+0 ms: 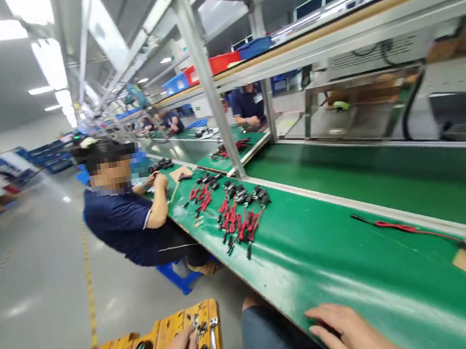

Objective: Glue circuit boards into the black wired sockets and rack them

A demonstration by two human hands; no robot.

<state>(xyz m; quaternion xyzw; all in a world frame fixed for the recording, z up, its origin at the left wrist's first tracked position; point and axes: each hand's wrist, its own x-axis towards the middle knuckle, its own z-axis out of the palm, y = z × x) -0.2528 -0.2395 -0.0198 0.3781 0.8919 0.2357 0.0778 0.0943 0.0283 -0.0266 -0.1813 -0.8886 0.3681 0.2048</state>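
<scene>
I look through the head camera from far away, and I can't read any words or numbers. A person farther off wears a dark shirt with a small pale tag on the chest, but it is too tiny for me to read. Way back on the left, a little green light glows. It may be a sign, but I can't make it out. A white panel in the back has a small green patch, too far away to read.
</scene>
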